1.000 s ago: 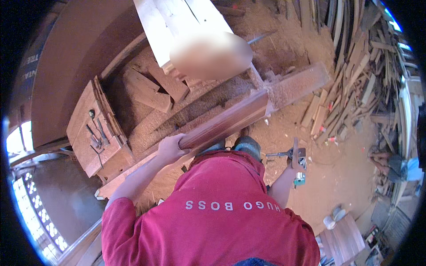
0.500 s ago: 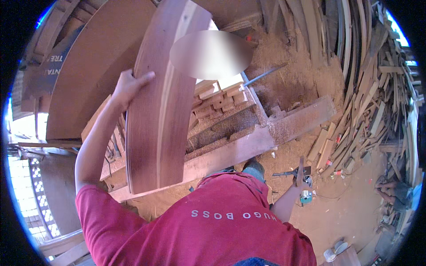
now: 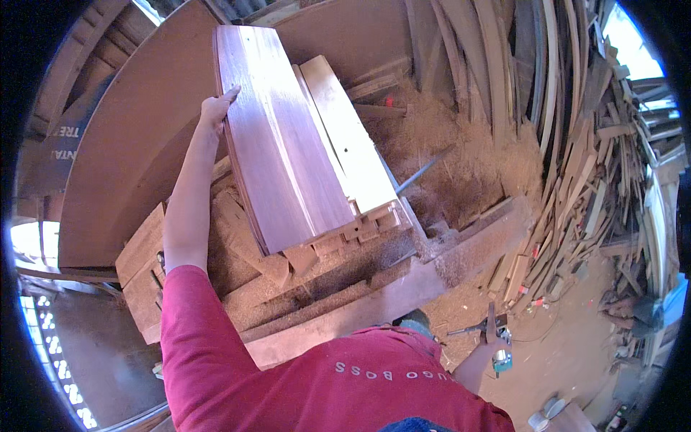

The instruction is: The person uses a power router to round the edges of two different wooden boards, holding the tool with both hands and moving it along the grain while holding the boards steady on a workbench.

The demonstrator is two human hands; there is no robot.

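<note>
My left hand (image 3: pixel 218 108) is closed on the left edge of a wide reddish wooden board (image 3: pixel 277 155), thumb on top, fingers hidden beneath. A pale streak runs along the board, which lies tilted on stacked wood pieces. Right beside it is a paler plank (image 3: pixel 345 137) with a small dark hole. Low at my right side, my right hand (image 3: pixel 491 340) grips a corded power tool (image 3: pixel 502 356) with a teal and silver body and a dark flat part. Its exact kind is hard to make out.
The workbench (image 3: pixel 345 313) holds sawdust and offcuts. A metal bar (image 3: pixel 425 169) juts out beyond it. Large curved panels (image 3: pixel 137 137) lean at the left. Piled wood strips (image 3: pixel 576 194) line the right, and part of a person (image 3: pixel 637 313) shows near the right rim.
The board has gone from raised in front of me to lying farther away on the stack, my left arm stretching out with it. My right hand keeps the power tool low.
</note>
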